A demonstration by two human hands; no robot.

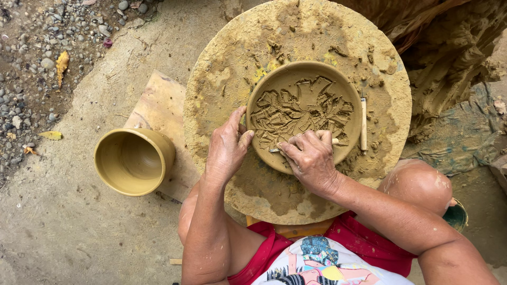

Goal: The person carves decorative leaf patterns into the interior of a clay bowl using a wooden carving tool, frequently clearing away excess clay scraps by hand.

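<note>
At the centre of the round, mud-caked clay turntable (222,95) sits the shallow brown wet-clay dish (303,113), its seven o'clock rim braced by the open left hand (228,145) while the right hand (311,158), fingers closed, grips a thin carving stick (277,150) cutting the pattern.

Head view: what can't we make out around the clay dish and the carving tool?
- Carving tool: the right hand covers most of it, so only its ends show.
- Clay dish near rim: hidden under both hands; the left hand covers its left edge.
- Round work board: near edge hidden by the forearms.
- Green container: mostly hidden behind the knee.
- Clay pot: its base can't be seen from above.
</note>
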